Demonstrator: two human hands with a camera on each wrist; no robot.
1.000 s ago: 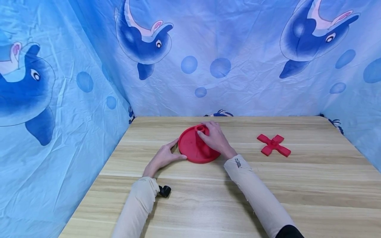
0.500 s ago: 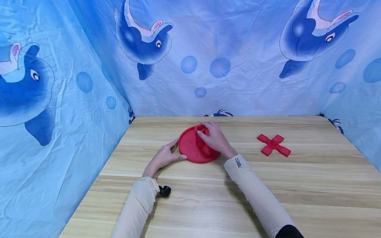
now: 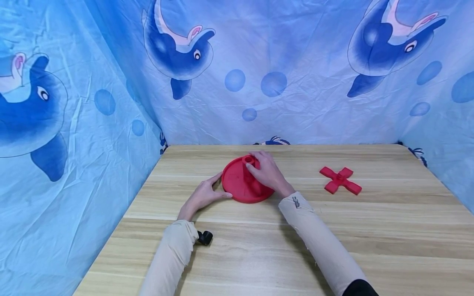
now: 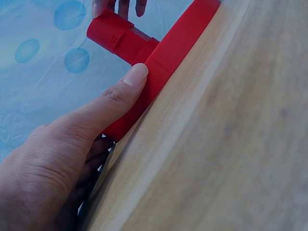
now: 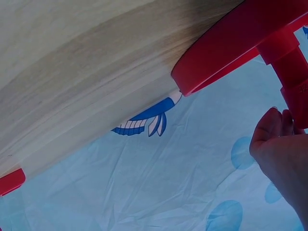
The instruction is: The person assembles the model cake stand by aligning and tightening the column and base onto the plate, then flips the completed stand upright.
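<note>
A red round base (image 3: 234, 184) with a raised rim lies flat on the wooden table. From its middle rises a red stepped post, topped by a wider red tube (image 4: 109, 33) with a small number on its side. My left hand (image 3: 203, 195) holds the base's left edge, thumb (image 4: 134, 76) on the near rim and fingers round the far side. With thumb and fingers, my right hand (image 3: 269, 172) grips the tube near its hollow top. In the right wrist view, the right hand (image 5: 284, 149) partly covers the tube's end.
To the right, a red four-armed cross piece (image 3: 339, 179) with a raised hub lies on the table (image 3: 389, 230). A black wrist camera (image 3: 205, 237) sticks out from the left sleeve. Blue dolphin-print cloth (image 3: 252, 123) hangs behind the table and at both sides.
</note>
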